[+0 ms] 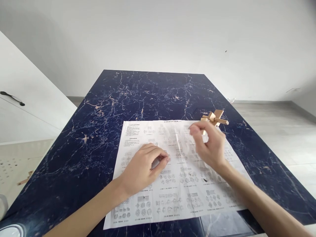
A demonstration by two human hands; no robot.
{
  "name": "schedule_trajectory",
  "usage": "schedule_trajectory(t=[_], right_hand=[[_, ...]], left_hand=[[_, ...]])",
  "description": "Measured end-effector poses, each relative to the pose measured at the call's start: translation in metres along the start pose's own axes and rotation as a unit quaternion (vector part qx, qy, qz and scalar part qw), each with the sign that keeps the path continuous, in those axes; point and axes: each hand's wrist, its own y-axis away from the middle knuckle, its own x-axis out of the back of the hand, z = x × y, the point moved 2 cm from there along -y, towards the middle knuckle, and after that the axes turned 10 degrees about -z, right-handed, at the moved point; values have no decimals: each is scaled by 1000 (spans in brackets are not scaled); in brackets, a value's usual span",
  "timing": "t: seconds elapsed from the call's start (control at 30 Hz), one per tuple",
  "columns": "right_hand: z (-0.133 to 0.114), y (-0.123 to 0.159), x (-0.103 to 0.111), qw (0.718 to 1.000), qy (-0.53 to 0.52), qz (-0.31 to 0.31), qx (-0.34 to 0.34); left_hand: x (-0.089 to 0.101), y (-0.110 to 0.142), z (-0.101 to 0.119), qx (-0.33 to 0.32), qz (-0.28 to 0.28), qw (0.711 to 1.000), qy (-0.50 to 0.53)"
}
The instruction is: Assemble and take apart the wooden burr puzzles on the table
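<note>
A large printed instruction sheet (pixel 170 184) with rows of small diagrams lies creased on the table under both hands. My left hand (pixel 144 166) rests on the middle of the sheet, its fingers curled and the thumb meeting the index finger, with nothing seen between them. Raised over the sheet's upper right part, my right hand (pixel 209 141) has its thumb and index finger drawn together in a pinch. Whether anything small is between those fingertips cannot be made out. Just behind it stands an assembled wooden interlocking puzzle (pixel 214 118), partly hidden by that hand.
The dark blue marble-patterned table (pixel 148 95) reaches back to a white wall. A white cabinet door with a black handle (pixel 12 98) is at the left. Small wooden pieces (pixel 24 179) show beyond the left table edge. A round white object (pixel 12 231) is at the lower left.
</note>
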Motion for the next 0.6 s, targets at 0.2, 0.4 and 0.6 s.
schedule_trajectory(t=[0.2,0.4,0.6], right_hand=[[50,-18,24,979,124,157,-33],[110,-19,37,966,134,170,-144],[137,-17,36,960,51,128,-243]], left_hand=[[0,1,1,-7,-1,1000,-5],[-1,2,0,-12,0,1000,-5],[-3,2,-4,-10,-4,1000,-4]])
